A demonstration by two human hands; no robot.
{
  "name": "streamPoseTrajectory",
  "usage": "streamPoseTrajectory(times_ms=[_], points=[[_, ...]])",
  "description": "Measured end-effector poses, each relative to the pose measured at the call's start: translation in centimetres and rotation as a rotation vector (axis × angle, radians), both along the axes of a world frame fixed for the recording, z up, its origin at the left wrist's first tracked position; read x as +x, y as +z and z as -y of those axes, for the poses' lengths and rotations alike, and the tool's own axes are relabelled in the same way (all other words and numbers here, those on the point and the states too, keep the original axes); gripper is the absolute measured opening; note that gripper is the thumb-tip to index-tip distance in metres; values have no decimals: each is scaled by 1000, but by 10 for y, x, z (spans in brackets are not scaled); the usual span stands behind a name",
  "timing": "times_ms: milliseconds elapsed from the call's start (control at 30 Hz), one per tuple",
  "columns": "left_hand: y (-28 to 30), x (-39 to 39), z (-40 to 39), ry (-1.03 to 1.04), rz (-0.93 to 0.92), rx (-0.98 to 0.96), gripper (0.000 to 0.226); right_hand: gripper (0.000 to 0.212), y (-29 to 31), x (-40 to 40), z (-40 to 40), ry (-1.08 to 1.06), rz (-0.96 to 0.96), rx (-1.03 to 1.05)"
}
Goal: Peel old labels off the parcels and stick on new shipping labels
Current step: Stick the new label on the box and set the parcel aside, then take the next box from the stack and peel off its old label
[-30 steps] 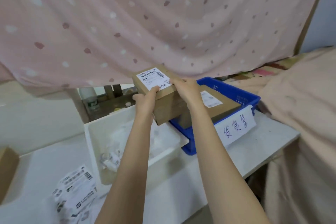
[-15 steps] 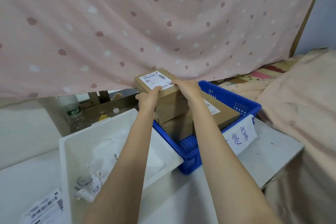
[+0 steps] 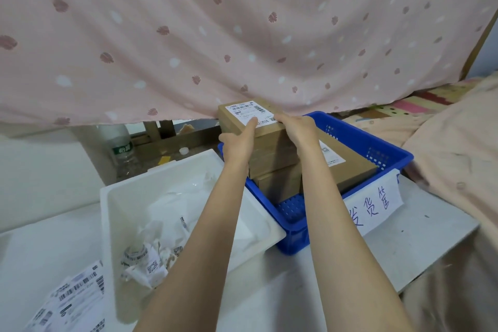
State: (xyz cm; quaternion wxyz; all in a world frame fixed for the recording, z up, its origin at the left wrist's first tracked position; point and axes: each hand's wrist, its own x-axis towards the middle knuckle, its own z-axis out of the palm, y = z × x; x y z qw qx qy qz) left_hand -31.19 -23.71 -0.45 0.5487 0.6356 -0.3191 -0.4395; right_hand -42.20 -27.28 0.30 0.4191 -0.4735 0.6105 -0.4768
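Mid-frame, the relabelled parcel (image 3: 250,121) is held atop the box stack in the blue crate (image 3: 377,148), apparently for dispatch. It is gripped at both sides so it's squared: left hand (image 3: 237,143) w/ thumb on the label (image 3: 249,112), right hand (image 3: 296,127) fingers curled over the edge.

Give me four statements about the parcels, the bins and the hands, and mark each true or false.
1. The top parcel carries a white label. True.
2. The parcels are stacked in the white bin. False: they sit in the blue basket.
3. Both the left hand and the right hand are on the top parcel. True.
4. The white bin is empty. False: it holds crumpled label scraps.
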Motion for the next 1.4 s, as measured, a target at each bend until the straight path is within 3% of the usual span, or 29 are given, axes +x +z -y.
streamPoseTrajectory(times_ms=[167, 400, 500, 667, 867, 1033, 1200, 1400], points=[[10, 8, -22, -15, -24, -32, 92, 65, 6, 6, -10, -143, -185, -100], [55, 69, -83, 96, 57, -158, 84, 51, 52, 77, -68, -164, -345, -485], [74, 111, -121, 184, 76, -214, 79, 50, 67, 123, -98, -35, -241, -555], [77, 206, -192, 413, 154, -280, 64, 45, 61, 231, -158, 430, 55, -368], [28, 329, -292, 786, 147, -138, 70, 55, 9, 354, -228, 714, 111, -108], [-29, 405, -336, 929, 72, 37, 72, 31, -37, 418, -254, 781, 9, 5], [-71, 452, -336, 956, 83, 203, 82, 59, -75, 459, -254, 746, -109, 79], [-91, 474, -319, 872, 115, 302, 91, 68, -93, 478, -253, 700, -176, 167]])
